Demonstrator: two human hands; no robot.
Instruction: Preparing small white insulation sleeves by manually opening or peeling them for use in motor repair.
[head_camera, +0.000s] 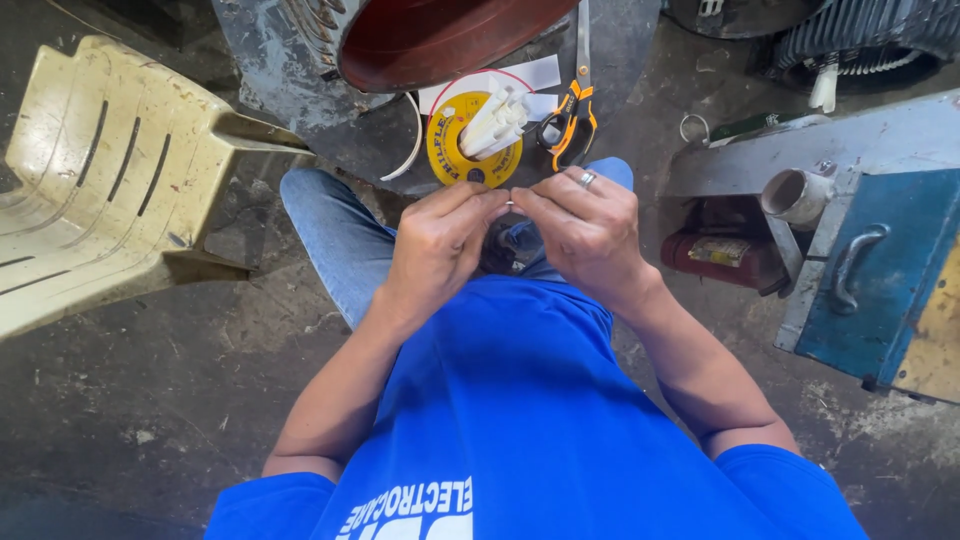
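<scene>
Where the two hands meet above the knees, a tiny white piece (510, 203) is pinched between their fingertips; it is too small to tell its shape, and only a pale sliver shows. The left hand (437, 240) is curled, thumb and forefinger closed narrowly on the piece, wrist bent inward. The right hand (585, 228), with a ring (587, 179) on one finger, mirrors it, fingertips closed on the same piece. Both forearms angle in from a blue shirt (520, 420). Just beyond the hands lie a yellow spool (450, 150) carrying white tubes (495, 125), and orange-handled scissors (572, 120) beside it.
</scene>
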